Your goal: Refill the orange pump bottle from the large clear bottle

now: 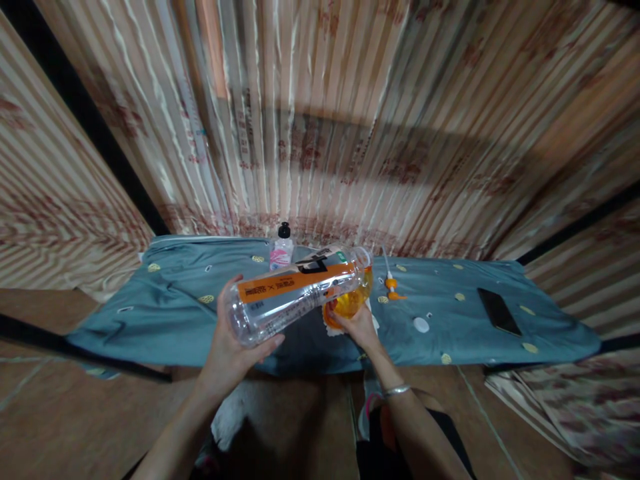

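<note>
My left hand point(233, 350) is closed around the base of a large clear plastic bottle point(300, 293) with an orange and white label. That bottle lies tilted on its side, with its uncapped mouth pointing right, over an amber bottle point(353, 300). My right hand point(359, 327) is wrapped around the lower part of the amber bottle, which holds yellow-orange liquid or is tinted that colour; I cannot tell which. Its top is partly hidden behind the clear bottle's neck. A whitish cloth or paper point(336, 331) shows beneath it. An orange pump head point(391, 288) with a thin tube lies to the right.
A grey-green cloth point(170, 300) with yellow prints covers the narrow table. Behind the clear bottle stands a small pink-labelled bottle with a black cap point(283, 231). A round white cap point(421, 325) and a dark phone point(499, 311) lie rightward. Striped curtains point(310, 147) hang behind.
</note>
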### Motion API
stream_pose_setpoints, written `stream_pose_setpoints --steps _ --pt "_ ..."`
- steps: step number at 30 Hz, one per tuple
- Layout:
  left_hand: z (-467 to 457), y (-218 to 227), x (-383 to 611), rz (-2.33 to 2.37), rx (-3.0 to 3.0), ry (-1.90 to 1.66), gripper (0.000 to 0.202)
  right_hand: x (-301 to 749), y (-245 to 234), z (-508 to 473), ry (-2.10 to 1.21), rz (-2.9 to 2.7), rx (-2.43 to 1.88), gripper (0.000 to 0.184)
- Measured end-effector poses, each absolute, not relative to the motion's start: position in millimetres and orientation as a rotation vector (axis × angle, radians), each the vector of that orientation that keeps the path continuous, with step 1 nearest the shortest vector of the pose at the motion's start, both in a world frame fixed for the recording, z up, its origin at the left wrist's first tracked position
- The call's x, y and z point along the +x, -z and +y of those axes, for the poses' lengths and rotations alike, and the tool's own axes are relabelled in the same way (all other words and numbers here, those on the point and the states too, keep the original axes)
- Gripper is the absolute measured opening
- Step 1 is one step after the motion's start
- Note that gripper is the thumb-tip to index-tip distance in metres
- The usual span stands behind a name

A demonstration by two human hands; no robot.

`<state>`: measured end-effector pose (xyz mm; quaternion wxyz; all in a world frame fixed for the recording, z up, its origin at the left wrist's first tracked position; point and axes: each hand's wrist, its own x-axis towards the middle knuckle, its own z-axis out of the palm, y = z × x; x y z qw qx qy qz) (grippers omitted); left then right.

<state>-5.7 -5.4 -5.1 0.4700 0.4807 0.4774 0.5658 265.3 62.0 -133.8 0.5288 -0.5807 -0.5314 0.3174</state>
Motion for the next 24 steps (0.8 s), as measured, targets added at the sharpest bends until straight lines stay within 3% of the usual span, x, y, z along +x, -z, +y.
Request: stream_pose_setpoints --steps 24 --pt "-2.0 10.8 -6.6 1.133 1.164 -1.448 0.106 269.0 130.6 61.0 -0.782 -1.295 -1.398 0.067"
